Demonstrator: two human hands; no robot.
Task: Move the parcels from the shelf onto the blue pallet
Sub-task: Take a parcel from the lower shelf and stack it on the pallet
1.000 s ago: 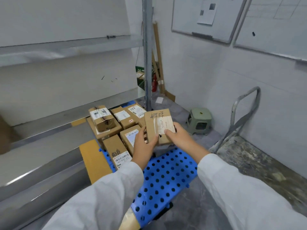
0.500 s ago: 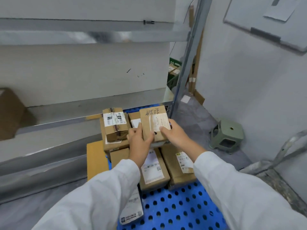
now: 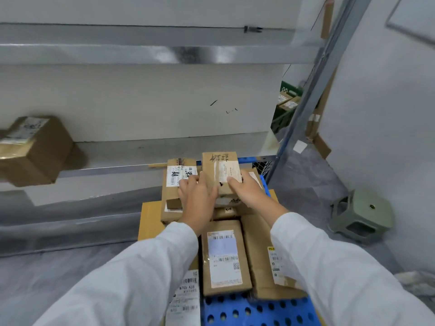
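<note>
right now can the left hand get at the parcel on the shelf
Probably not yet: the left hand and right hand both hold the handwritten parcel, and the shelf parcel sits well off left.

Brown parcels (image 3: pixel 222 258) on blue, hole-dotted pallet (image 3: pixel 259 311).

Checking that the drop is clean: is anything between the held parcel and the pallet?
Yes. The parcel, held by the left hand and right hand, is above other parcels stacked at the far end of the pallet. It would land on them. Bare pallet shows only at the near edge.
</note>
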